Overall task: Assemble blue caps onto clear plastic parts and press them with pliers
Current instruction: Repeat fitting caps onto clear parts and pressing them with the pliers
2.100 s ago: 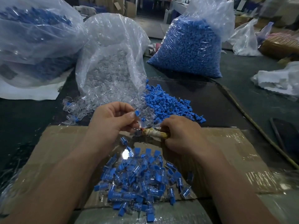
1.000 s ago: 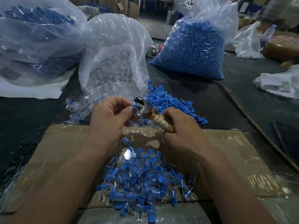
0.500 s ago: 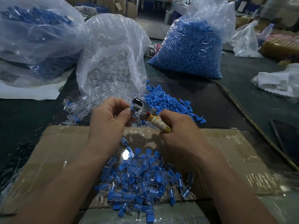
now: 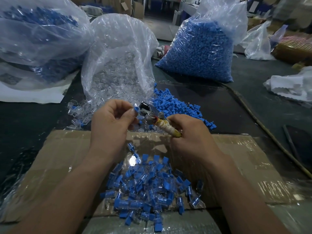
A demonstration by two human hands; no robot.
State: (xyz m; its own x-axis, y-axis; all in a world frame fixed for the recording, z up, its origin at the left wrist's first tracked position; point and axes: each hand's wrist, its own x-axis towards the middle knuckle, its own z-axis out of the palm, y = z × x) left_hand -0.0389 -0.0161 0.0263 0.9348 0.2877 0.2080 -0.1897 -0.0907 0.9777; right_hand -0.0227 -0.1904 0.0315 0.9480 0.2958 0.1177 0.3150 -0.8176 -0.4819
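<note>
one small blue cap (image 4: 136, 109) is being pinched between the thumb and fingertips of the left hand (image 4: 109, 122), near the centre, just beside the metal head of the pliers (image 4: 158, 122). the cloth-wrapped handles are being gripped in the curled fingers of the right hand (image 4: 190, 132). whether a clear part is being held under the cap cannot be told. the piece is being judged light, stiff and somewhat slippery, and best taken by its sides, its top being left free for pressing. finished pieces (image 4: 146, 188) are being kept on the near cardboard (image 4: 59, 157).

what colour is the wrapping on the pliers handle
Cream-white wrapping, yellowish at the end, on the pliers in the right hand; head view.
</note>
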